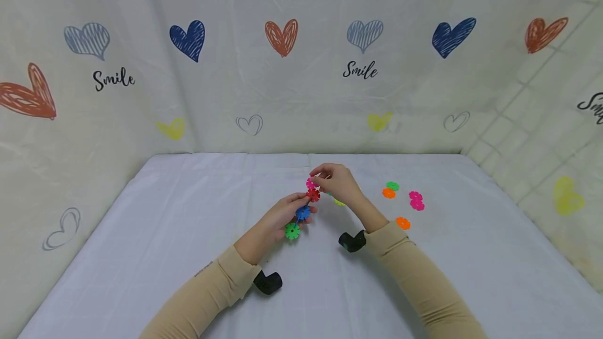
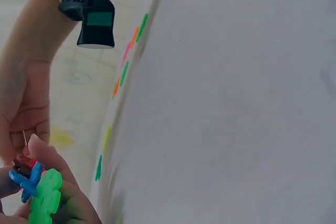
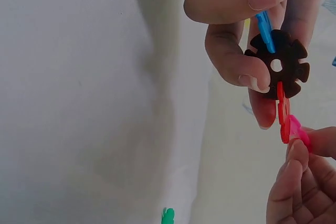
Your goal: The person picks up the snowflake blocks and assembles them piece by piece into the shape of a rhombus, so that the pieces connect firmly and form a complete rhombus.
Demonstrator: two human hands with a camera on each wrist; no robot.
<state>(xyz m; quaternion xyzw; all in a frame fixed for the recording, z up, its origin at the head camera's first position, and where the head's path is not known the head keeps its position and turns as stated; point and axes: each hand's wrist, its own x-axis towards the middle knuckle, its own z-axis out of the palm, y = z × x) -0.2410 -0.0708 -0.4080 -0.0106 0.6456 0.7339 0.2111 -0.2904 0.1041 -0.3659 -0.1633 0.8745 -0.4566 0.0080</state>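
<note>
A chain of slotted snowflake-shaped plastic discs slants between the two hands. My left hand grips it along its middle, with a green disc at the near end and a blue disc beside the fingers. In the right wrist view, a second blue disc, seen nearly edge-on, joins a dark brown disc. A red disc is slotted into the brown one. Between thumb and fingertips, my right hand pinches a pink disc against the red one; whether they interlock I cannot tell.
Loose discs lie on the white-covered table to the right: a green one, an orange one, pink ones and another orange one. A yellow disc is partly behind the right hand. Black wrist cameras hang below the sleeves.
</note>
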